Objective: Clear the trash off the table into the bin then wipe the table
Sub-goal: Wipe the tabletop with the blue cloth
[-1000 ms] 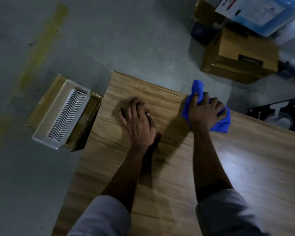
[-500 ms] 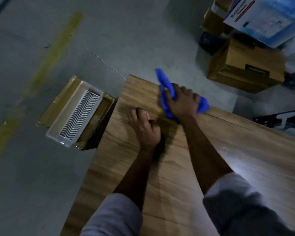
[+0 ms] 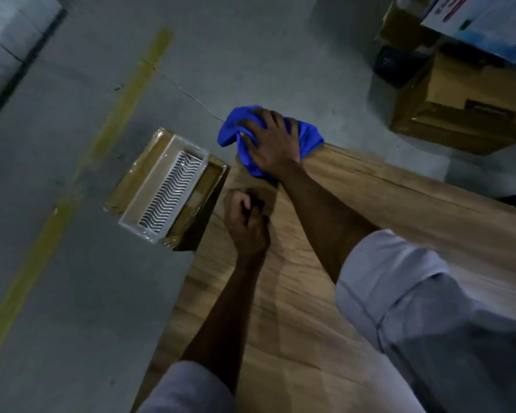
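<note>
Head view: blue cloth [image 3: 309, 136] lies under fingers [image 3: 252, 124] of right hand [image 3: 273, 143].

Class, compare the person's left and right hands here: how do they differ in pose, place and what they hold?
The right hand holds a bunched blue cloth; the left hand shows nothing in it. The right hand is at the far corner of the table; the left hand is nearer the person. The left hand is curled into a fist; the right hand is bent over its cloth. Both rest on the table.
</note>
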